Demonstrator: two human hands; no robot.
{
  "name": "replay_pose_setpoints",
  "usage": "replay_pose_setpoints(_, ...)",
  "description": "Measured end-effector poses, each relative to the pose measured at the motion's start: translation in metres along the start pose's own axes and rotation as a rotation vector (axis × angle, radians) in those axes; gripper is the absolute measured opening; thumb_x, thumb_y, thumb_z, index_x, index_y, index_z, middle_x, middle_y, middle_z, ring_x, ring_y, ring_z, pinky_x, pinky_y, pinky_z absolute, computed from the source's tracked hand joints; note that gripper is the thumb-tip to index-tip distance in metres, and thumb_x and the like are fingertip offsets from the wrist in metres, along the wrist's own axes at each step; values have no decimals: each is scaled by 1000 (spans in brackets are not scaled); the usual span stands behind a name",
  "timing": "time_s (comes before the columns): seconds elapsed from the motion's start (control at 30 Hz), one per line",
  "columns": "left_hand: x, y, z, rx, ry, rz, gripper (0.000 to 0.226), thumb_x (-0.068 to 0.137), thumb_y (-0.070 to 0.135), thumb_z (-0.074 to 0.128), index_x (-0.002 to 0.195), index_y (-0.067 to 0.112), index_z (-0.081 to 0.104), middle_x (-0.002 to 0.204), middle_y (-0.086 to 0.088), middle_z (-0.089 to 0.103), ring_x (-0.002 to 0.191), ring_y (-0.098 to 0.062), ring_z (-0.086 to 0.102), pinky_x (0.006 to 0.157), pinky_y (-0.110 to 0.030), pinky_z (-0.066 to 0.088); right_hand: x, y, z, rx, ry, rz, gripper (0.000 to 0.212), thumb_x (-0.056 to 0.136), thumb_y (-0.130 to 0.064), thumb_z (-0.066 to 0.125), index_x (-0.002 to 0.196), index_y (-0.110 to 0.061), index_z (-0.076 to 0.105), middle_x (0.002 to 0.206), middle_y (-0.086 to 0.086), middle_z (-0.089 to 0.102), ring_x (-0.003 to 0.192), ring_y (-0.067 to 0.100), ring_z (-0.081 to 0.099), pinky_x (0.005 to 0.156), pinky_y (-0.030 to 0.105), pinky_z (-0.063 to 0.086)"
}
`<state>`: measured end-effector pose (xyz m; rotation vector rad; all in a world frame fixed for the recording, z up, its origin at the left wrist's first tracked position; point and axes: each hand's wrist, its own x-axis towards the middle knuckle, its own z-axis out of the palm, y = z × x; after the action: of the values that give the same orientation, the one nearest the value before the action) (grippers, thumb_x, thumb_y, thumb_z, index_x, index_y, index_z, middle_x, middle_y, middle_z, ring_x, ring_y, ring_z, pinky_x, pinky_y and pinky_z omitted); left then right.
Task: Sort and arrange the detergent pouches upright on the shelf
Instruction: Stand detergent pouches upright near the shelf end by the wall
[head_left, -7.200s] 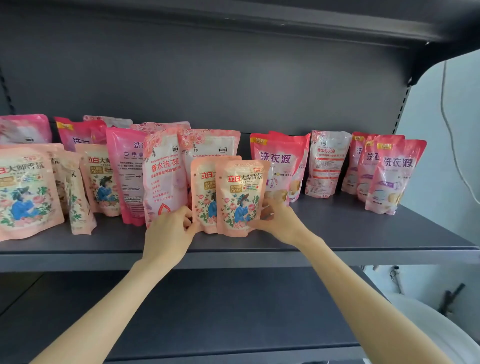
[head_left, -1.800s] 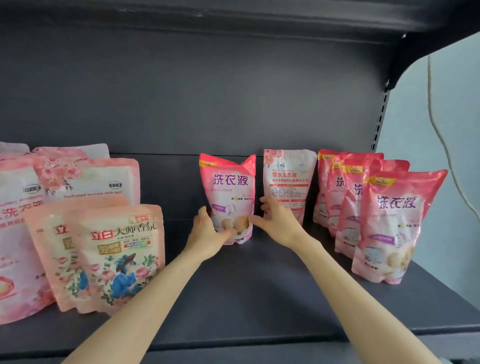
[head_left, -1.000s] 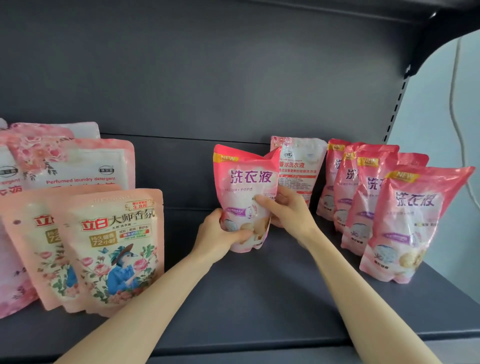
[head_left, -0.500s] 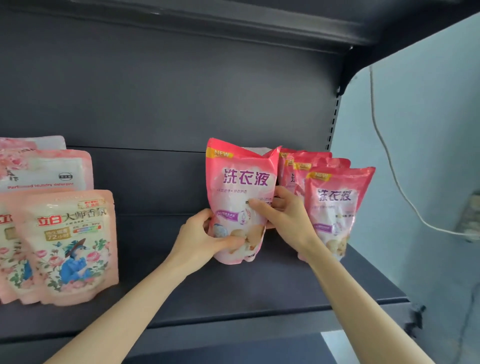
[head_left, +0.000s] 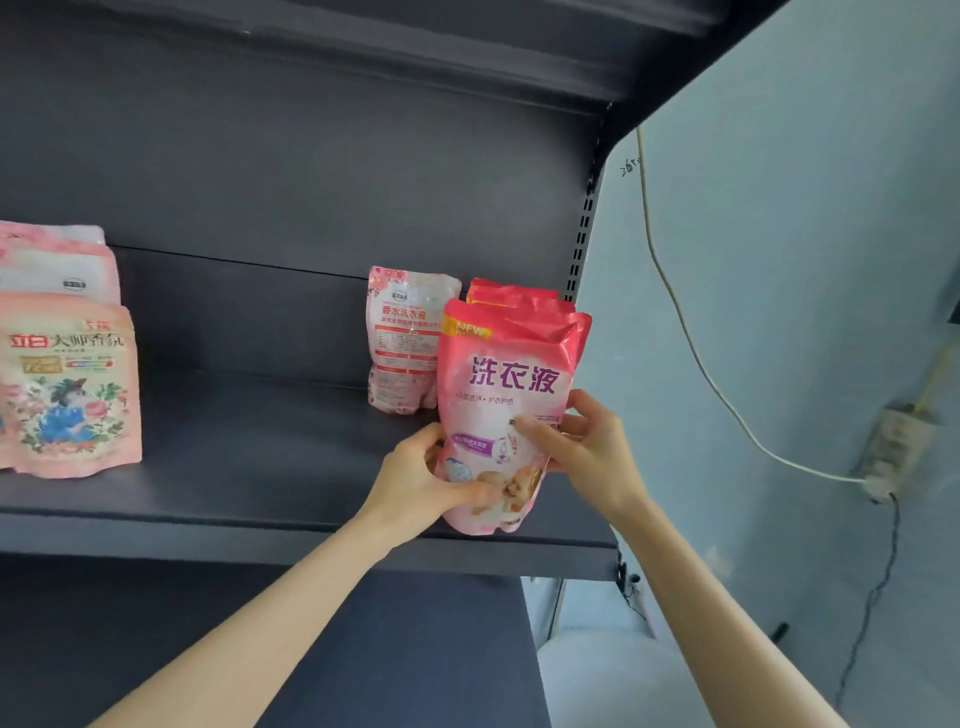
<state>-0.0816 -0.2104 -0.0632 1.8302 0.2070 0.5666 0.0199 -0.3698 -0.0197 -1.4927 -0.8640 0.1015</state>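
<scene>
A pink detergent pouch with purple lettering stands upright at the right front of the dark shelf. My left hand grips its lower left side and my right hand its lower right side. Directly behind it, more pink pouches of the same kind show only their red tops. A paler pink-and-white pouch stands upright further back, to the left of that row. At the far left stand a peach floral pouch and pale pink pouches behind it.
The shelf's right end lies just past the held pouch, by a perforated upright. A light blue wall carries a white cable and a socket strip. A lower shelf sits beneath.
Both hands have carried the pink pouch to the right and set it at the front of the pink row. The paler pouch behind it has come into view.
</scene>
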Motion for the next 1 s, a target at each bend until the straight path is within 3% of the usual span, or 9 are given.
replay_pose_setpoints(0.13, 11, -2, 21, 26, 16, -14, 71, 46, 37, 89, 110, 25, 61, 102, 9, 71, 96, -10, 67, 84, -40, 56, 5, 9, -18, -25, 17, 15, 20, 83, -10, 71, 98, -16, 60, 92, 5, 74, 83, 22, 72, 73, 43, 60)
replay_pose_setpoints(0.27, 20, -8, 30, 19, 30, -33, 61, 57, 27, 90, 110, 22, 61, 102, 8, 71, 96, -9, 66, 86, -38, 56, 12, 17, -22, -55, 25, 25, 19, 83, -13, 71, 95, -21, 59, 91, -1, 72, 83, 19, 71, 71, 36, 60)
replay_pose_setpoints(0.37, 25, -10, 31, 36, 24, -30, 62, 60, 28, 88, 114, 21, 58, 107, 8, 69, 99, -8, 65, 87, -35, 55, 19, 18, -23, -93, 10, 63, 21, 83, -19, 72, 96, -18, 56, 92, -2, 71, 84, 19, 71, 73, 38, 60)
replay_pose_setpoints(0.47, 25, -12, 32, 57, 27, -19, 61, 65, 26, 85, 117, 21, 53, 110, 8, 66, 100, -7, 63, 85, -28, 55, 23, 19, -24, -130, -7, 79, 26, 82, -20, 73, 97, -19, 53, 96, 1, 69, 88, 21, 70, 76, 43, 59)
replay_pose_setpoints(0.57, 22, -13, 35, 47, 34, 2, 59, 69, 24, 83, 117, 22, 49, 109, 11, 65, 98, -3, 62, 75, -17, 53, 25, 13, -24, -171, -12, 12, 29, 81, -16, 74, 96, -24, 50, 98, -3, 67, 88, 17, 67, 73, 33, 59)
replay_pose_setpoints(0.63, 20, -15, 36, 46, 24, 5, 62, 69, 25, 83, 120, 22, 47, 111, 11, 64, 100, -4, 62, 79, -19, 54, 28, 5, -24, -166, 5, -35, 29, 82, -17, 72, 98, -26, 50, 98, -6, 65, 86, 11, 65, 69, 24, 58)
replay_pose_setpoints(0.77, 21, -15, 32, 66, -13, -5, 69, 68, 29, 83, 124, 21, 44, 117, 11, 61, 106, -5, 59, 90, -29, 53, 38, -13, -25, -39, 60, -52, 37, 86, -32, 67, 116, -15, 54, 111, 5, 66, 99, 18, 66, 84, 37, 56)
replay_pose_setpoints(0.87, 22, -14, 33, 96, -6, 15, 64, 71, 27, 80, 122, 21, 43, 115, 12, 59, 105, -5, 58, 82, -19, 52, 40, -24, -29, 12, 100, -72, 21, 88, -24, 66, 101, -9, 61, 91, 2, 71, 81, 11, 69, 79, 36, 58)
replay_pose_setpoints(1.0, 22, -11, 36, 114, 5, 17, 57, 75, 26, 78, 118, 23, 41, 111, 15, 56, 100, -1, 56, 72, -12, 49, 43, -27, -31, 36, 169, -54, 24, 82, -22, 73, 93, -3, 64, 83, 5, 73, 77, 17, 72, 78, 38, 59)
